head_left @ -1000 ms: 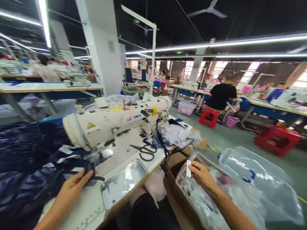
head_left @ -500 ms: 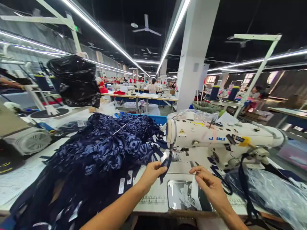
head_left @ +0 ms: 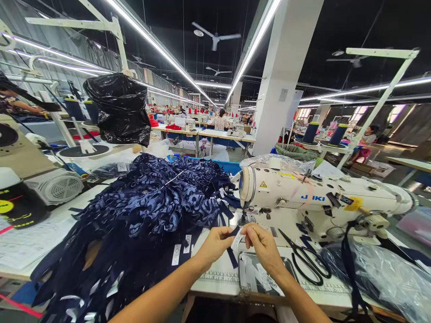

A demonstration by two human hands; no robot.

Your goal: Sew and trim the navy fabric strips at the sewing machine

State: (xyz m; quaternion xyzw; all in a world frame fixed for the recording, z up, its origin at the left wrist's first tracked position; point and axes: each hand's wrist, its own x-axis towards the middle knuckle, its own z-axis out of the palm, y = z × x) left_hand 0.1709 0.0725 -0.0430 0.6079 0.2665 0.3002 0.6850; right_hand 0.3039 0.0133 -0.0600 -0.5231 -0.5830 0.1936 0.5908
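Observation:
My left hand [head_left: 213, 247] pinches the end of a navy fabric strip [head_left: 232, 259] just in front of the sewing machine [head_left: 289, 188]. A white printed label [head_left: 237, 240] is pinched in the fingers of my right hand [head_left: 264, 249], held up against the strip. Both hands are close together, a little below the needle area. Under my right wrist sits a metal tray [head_left: 243, 281] with more white labels in it. Black-handled scissors [head_left: 308, 261] lie to the right of that hand. Left of my hands spreads a large heap of navy patterned garments [head_left: 158, 202].
A clear plastic bag [head_left: 380, 264] lies on the right of the table, with dark straps hanging beside it. A black plastic bag [head_left: 117, 110] hangs over a stand at the left. Thread cones [head_left: 310, 133] stand behind the machine. Co-workers sit at tables farther back.
My right hand has moved left from above the tray, bringing a label to the strip in my left hand. The scissors are now in fuller view. The camera view has shifted slightly left.

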